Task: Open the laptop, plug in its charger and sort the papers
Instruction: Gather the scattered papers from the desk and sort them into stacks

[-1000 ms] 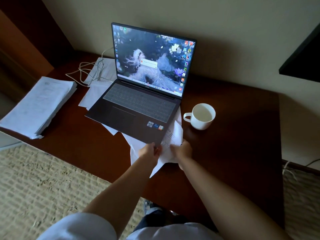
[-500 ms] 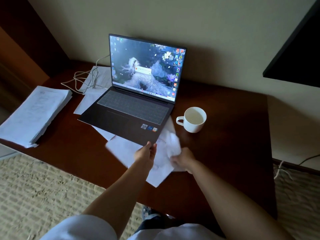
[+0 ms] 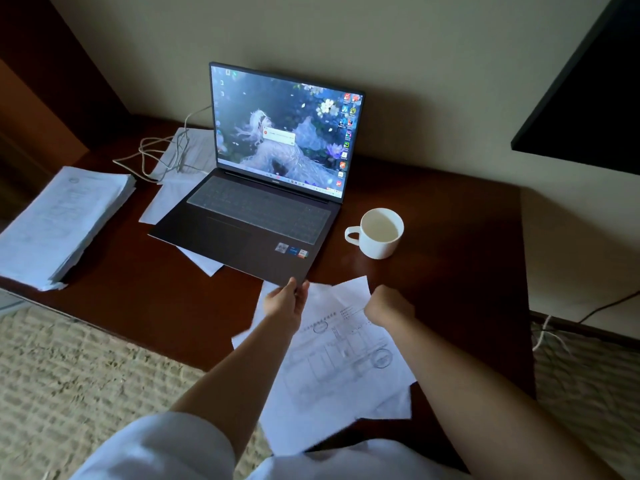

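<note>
head view: the left hand (image 3: 284, 304) lies at the near corner of the open laptop (image 3: 258, 216), fingers straight. the right hand (image 3: 388, 305) pinches loose papers (image 3: 341, 355) at the desk's (image 3: 450, 271) near edge. a paper stack (image 3: 59, 221) sits far left.

My left hand (image 3: 284, 303) touches the front corner of the open laptop (image 3: 256, 216) on a dark wooden desk (image 3: 450, 271), while my right hand (image 3: 388, 306) grips loose printed sheets (image 3: 339, 362) that overhang the desk's near edge. More sheets (image 3: 169, 199) lie under the laptop's left side, a white cable (image 3: 156, 154) coiled over them. A thick paper stack (image 3: 59, 220) sits far left; a white mug (image 3: 379, 233) stands just right of the laptop.
</note>
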Demonstrator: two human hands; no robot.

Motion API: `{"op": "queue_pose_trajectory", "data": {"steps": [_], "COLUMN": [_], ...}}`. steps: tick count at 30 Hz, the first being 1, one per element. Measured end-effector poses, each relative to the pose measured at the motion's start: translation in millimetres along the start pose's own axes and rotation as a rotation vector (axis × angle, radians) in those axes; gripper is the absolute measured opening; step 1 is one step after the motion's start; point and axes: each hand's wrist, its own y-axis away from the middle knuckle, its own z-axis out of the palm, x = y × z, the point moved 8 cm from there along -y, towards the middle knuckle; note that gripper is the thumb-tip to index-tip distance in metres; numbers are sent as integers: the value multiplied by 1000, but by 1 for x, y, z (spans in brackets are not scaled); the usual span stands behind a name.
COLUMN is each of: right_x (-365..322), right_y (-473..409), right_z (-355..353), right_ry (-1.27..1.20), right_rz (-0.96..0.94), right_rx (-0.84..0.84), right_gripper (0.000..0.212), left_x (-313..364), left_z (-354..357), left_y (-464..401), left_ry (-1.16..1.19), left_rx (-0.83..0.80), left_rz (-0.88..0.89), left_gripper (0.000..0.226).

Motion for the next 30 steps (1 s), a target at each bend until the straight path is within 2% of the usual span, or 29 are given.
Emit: {"op": "queue_pose_trajectory", "data": {"steps": [5, 9, 13, 20, 22, 27, 30], "right_x": [23, 30, 37, 63, 65, 60, 57], "right_y": [3, 11, 15, 15, 15, 10, 6], "right_z": [-15, -21, -24, -33, -32, -21, -14], "right_ry": [43, 115, 168, 199, 193, 116, 18], "right_rz": [96, 59, 45, 104, 107, 68, 96], "right_rx": [229, 378, 463, 493, 486, 366, 277], "right_gripper": [26, 20, 22, 26, 27, 26, 26], "left_x": [2, -3, -1, 3, 11, 26, 24], "left_z": [1, -1, -1, -10, -14, -21, -30], "left_y": [-1, -2, 0, -7, -9, -8, -2], "left_ry": [-70, -214, -258, -519, -611, -953, -1019], "left_rx": [2, 4, 26, 96, 151, 205, 200], "left_rz": [17, -10, 10, 63, 114, 237, 258], "left_gripper": [10, 11, 14, 9, 16, 12, 18]}}
